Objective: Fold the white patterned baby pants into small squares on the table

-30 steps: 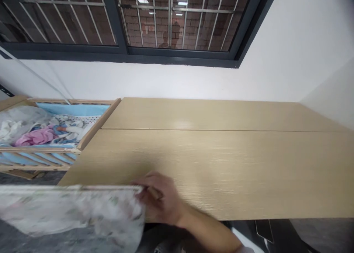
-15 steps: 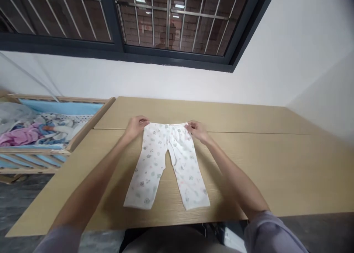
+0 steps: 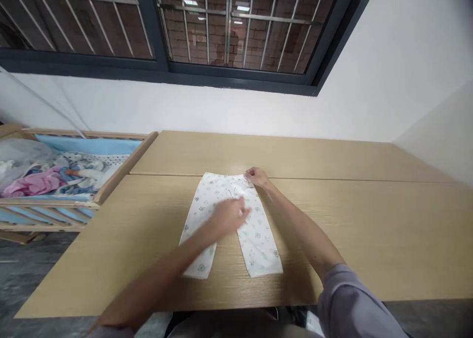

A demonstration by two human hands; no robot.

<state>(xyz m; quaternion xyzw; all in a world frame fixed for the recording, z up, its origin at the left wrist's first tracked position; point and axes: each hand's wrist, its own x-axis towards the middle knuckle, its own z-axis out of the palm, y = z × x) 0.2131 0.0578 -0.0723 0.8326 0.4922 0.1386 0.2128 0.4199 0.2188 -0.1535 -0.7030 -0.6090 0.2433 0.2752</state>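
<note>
**Patterned trousers [image 3: 227, 186] on a table [image 3: 362, 234], one waistband corner pinched by the right hand [image 3: 256, 177]**

The small white trousers are spread flat on the table, straight ahead of the person. Their long axis is pointed away from the body: the waistband [image 3: 219, 176] is set at the far end, close to the seam [image 3: 332, 179] across the table top, and the two legs are splayed toward the near edge, with bare wood seen between them.

The right corner of the waistband is held by the right hand, fingertips closed on the cloth. The left hand [image 3: 229, 215] is placed over the middle of the trousers, nearer to the body than the right hand and beside the inner side of the right leg. The left leg is crossed by the left forearm [image 3: 166, 270]. The left fingers seem loosely curled but are blurred; whether cloth is touched or gripped by them cannot be told. The left corner of the waistband is held by neither hand.

To the left, a wooden cot [image 3: 125, 168] is set beside the table, with pink cloth [image 3: 35, 183] among the fabrics inside; above, a barred window [image 3: 236, 77] is framed by a white wall [image 3: 399, 72]
</note>
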